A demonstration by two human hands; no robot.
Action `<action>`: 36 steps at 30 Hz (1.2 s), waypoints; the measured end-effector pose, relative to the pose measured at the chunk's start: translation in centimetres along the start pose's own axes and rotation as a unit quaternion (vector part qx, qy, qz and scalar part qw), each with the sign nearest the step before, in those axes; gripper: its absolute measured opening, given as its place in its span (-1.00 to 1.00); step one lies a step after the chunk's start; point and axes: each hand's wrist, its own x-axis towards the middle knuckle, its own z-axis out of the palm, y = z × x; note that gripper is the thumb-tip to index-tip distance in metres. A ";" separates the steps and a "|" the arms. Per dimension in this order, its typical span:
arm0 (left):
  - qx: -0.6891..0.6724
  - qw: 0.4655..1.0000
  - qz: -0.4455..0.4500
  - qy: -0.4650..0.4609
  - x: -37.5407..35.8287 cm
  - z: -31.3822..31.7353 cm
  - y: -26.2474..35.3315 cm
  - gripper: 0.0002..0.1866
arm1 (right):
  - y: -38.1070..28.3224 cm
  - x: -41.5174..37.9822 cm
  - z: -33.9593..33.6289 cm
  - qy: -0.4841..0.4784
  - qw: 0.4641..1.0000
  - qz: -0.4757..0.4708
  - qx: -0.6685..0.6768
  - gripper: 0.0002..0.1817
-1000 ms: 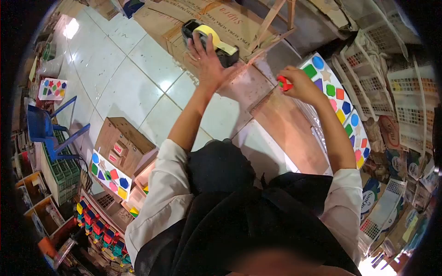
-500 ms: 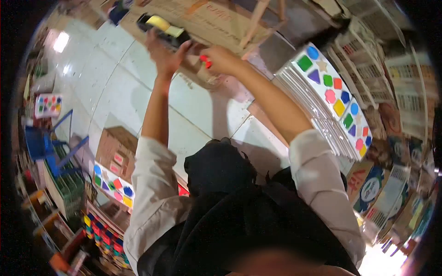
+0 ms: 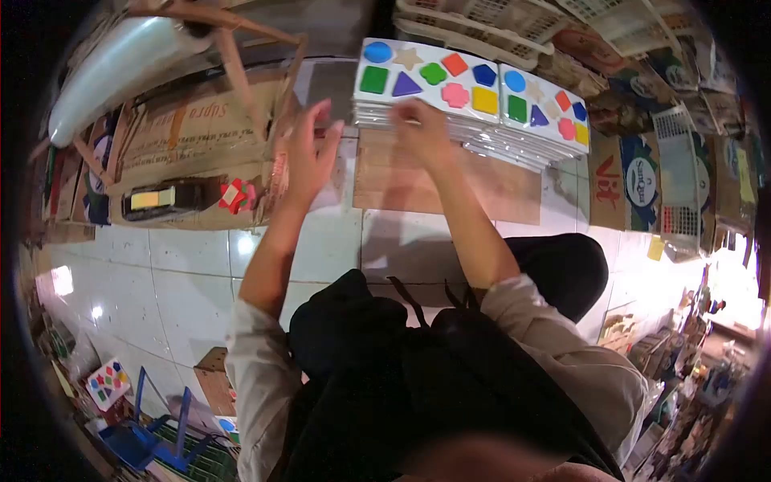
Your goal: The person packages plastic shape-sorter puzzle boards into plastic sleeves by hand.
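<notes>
My left hand [image 3: 311, 157] is raised over the floor left of the stacked shape boards, its fingers apart with nothing between them. My right hand [image 3: 423, 132] is at the front edge of the stack of shape boards [image 3: 466, 128], overlapping it in this view. Its fingers are bent and blurred, and I cannot tell whether they hold anything. Coloured shapes, among them a green square [image 3: 374, 79] and a blue circle [image 3: 377, 52], cover the white top boards. A black tape dispenser [image 3: 165, 199] with a yellowish roll rests on a carton at left, beside a small red-and-pink bundle [image 3: 238, 195].
A flat cardboard sheet [image 3: 450, 189] lies on the tiled floor before the stack. At upper left, a large roll of clear film [image 3: 112, 76] is by a wooden frame [image 3: 233, 72]. White plastic crates [image 3: 474, 32] stand behind; printed cartons [image 3: 638, 181] are at right.
The view has turned right. Both hands have left the tape dispenser and moved to the stacked boards. The red item formerly at my right hand now appears to lie on the carton.
</notes>
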 end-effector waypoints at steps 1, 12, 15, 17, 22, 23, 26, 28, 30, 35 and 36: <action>0.009 1.000 -0.027 0.004 1.4 1.9 -2.2 -0.60 | 5.4 -0.5 -1.9 0.125 0.987 0.061 0.081 -0.83; -0.079 0.956 -0.279 -0.053 7.7 7.4 -10.1 -0.57 | 11.9 -0.1 -11.6 0.352 0.790 0.240 0.440 -0.80; -0.073 0.952 -0.290 -0.059 7.7 7.4 -9.3 -0.61 | 12.4 0.0 -11.5 0.339 0.795 0.250 0.437 -0.80; -0.074 0.947 -0.310 -0.048 7.6 7.7 -9.3 -0.64 | 12.3 0.1 -11.5 0.341 0.794 0.251 0.435 -0.81; -0.123 0.929 -0.345 -0.047 5.6 7.1 -8.3 -0.78 | 13.3 -0.7 -12.1 0.293 0.797 0.257 0.463 -0.79; -0.122 0.929 -0.347 -0.044 4.6 6.8 -8.3 -0.78 | 13.5 -1.2 -12.3 0.290 0.797 0.259 0.463 -0.79; -0.245 0.897 -0.363 -0.063 1.4 5.9 -9.7 -0.71 | 13.0 -3.9 -13.1 0.181 0.825 0.267 0.465 -0.55; -0.285 0.886 -0.361 -0.051 -1.0 5.3 -9.6 -0.71 | 12.2 -6.0 -13.6 0.138 0.835 0.263 0.463 -0.54; -0.325 0.874 -0.360 -0.040 -3.3 4.8 -9.4 -0.70 | 13.5 -7.4 -14.3 0.066 0.844 0.264 0.463 -0.53; -0.387 0.844 -0.367 -0.059 -6.3 3.4 -6.1 -0.61 | 16.5 -9.7 -14.7 -0.050 0.858 0.232 0.455 -0.46; -0.387 0.843 -0.369 -0.058 -6.8 3.2 -6.1 -0.61 | 16.8 -9.9 -14.9 -0.096 0.853 0.221 0.464 -0.40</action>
